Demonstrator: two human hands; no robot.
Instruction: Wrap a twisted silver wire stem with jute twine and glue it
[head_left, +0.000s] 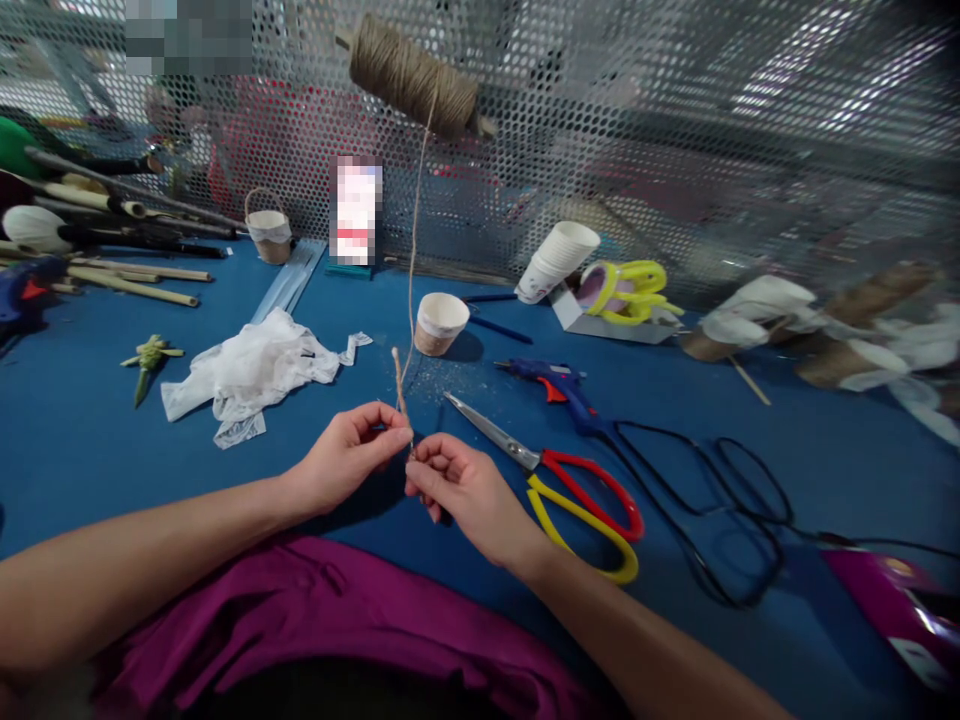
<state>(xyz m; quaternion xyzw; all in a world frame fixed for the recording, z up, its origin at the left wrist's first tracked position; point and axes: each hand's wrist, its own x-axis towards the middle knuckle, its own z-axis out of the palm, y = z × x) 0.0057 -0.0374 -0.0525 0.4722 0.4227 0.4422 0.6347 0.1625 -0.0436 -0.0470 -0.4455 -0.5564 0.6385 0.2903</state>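
My left hand (352, 455) pinches a thin stick wrapped in jute twine (400, 392) near its lower end. My right hand (457, 490) is closed beside it, fingertips pinching the same stick's bottom. A strand of twine (415, 260) runs up from the stick to a jute twine spool (412, 75) mounted on the perforated metal screen. Both hands hover just above the blue table (90, 440), close to my body.
Red-and-yellow-handled scissors (570, 490) lie right of my right hand, with a blue glue gun (559, 385) and its black cord behind. A twine-wrapped paper cup (439, 322), crumpled white plastic (247, 375), stacked paper cups (559, 260), bamboo sticks (135, 285) and a small basket (268, 235) sit farther back.
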